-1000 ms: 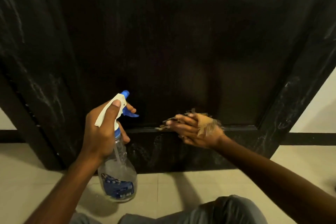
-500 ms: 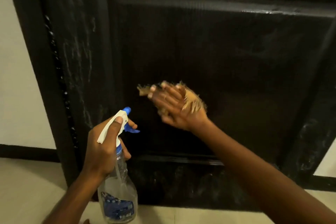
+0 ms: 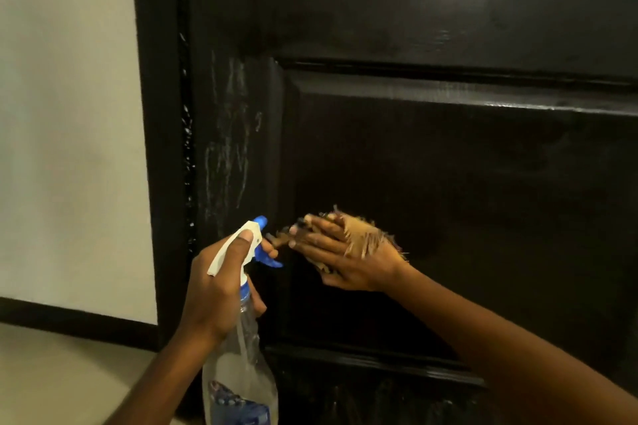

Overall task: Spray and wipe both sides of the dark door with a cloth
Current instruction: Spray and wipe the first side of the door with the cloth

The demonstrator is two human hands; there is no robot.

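the right hand [image 3: 345, 254] has climbed from the bottom rail to the lower panel's left edge, fingers flat, pressing the frayed tan cloth [image 3: 364, 235] to the dark door [image 3: 466, 176]. the left hand [image 3: 214, 286] grips the spray bottle [image 3: 238, 369] just beside it (the chalky streaks [image 3: 228, 148] on the stile look unwiped).

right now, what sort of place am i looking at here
Most likely indoors in a home or flat, at a doorway: a dark panelled door in its frame, a plain pale wall with a dark skirting band along its foot, and a pale floor.
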